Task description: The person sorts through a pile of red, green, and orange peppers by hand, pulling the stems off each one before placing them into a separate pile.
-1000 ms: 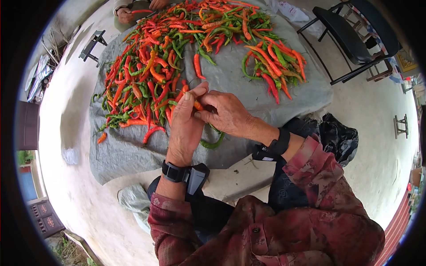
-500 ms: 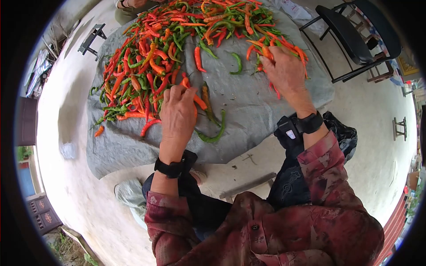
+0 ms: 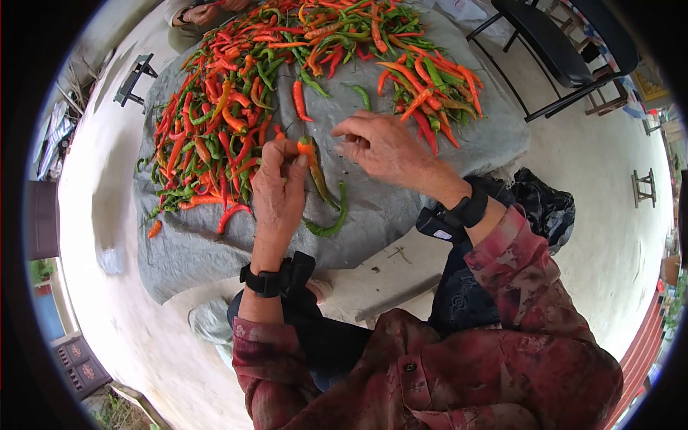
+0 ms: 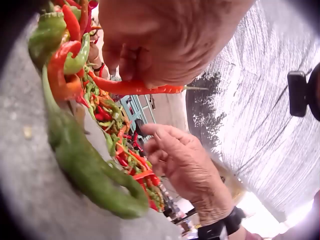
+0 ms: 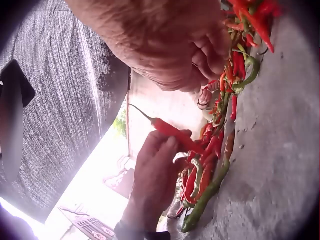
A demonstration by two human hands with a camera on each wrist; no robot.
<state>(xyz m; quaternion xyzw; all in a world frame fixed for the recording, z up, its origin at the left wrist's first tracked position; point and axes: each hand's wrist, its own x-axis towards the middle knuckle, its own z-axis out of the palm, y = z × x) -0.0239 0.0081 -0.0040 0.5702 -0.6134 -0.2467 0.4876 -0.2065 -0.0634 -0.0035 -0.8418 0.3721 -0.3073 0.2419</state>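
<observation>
My left hand [image 3: 278, 190] pinches a red chili pepper [image 5: 172, 132] between thumb and fingers, its thin stem sticking out free, at the near edge of the big chili heap [image 3: 208, 132]. Just beside that hand, an orange-and-green chili [image 3: 315, 168] and a curved green chili [image 3: 335, 215] lie on the grey cloth [image 3: 380, 208]. My right hand [image 3: 394, 150] hovers over the cloth between the left hand and the smaller chili pile [image 3: 433, 86], fingers loosely bent with nothing in them. In the left wrist view the held chili lies level under the left fingers.
Across the heap, another person's hands [image 3: 204, 13] show at the top. A black folding chair [image 3: 552, 50] stands to the right of the cloth, a black plastic bag [image 3: 545, 204] near my right knee. One red chili [image 3: 299, 100] and a short green chili [image 3: 362, 95] lie between the piles.
The hands were together, then the right reached to the smaller pile while the left was at the heap. Now the right has come back empty, and the left has turned, holding a red chili.
</observation>
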